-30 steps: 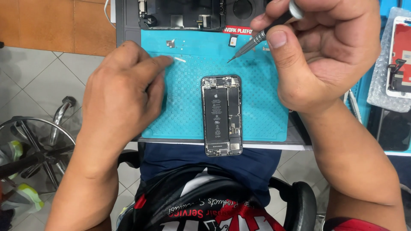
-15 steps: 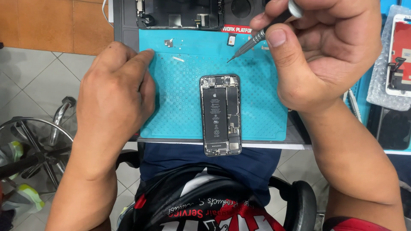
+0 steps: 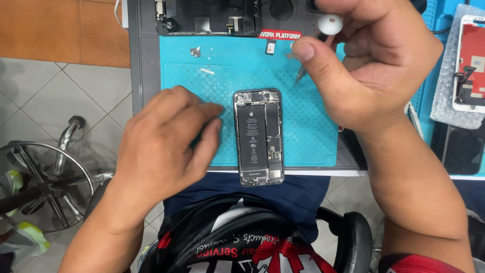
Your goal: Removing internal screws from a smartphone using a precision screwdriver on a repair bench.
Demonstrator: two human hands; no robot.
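Note:
An opened phone (image 3: 258, 136) with its battery and boards exposed lies on a teal work mat (image 3: 303, 101), its lower end past the mat's front edge. My left hand (image 3: 166, 146) hovers just left of the phone, fingers curled and apart, holding nothing I can see. My right hand (image 3: 369, 65) is above the mat's upper right, gripping a small screwdriver (image 3: 323, 35) with a white round cap, its tip pointing down toward the mat right of the phone's top.
Small metal parts (image 3: 196, 51) and a thin bracket (image 3: 207, 71) lie on the mat's upper left. A dark parts tray (image 3: 207, 17) sits behind the mat. A phone screen on bubble wrap (image 3: 467, 65) is at right. A metal stool base (image 3: 45, 177) stands on the floor at left.
My left hand moved down from the mat's upper left to beside the phone. My right hand shifted slightly, turning the screwdriver more upright.

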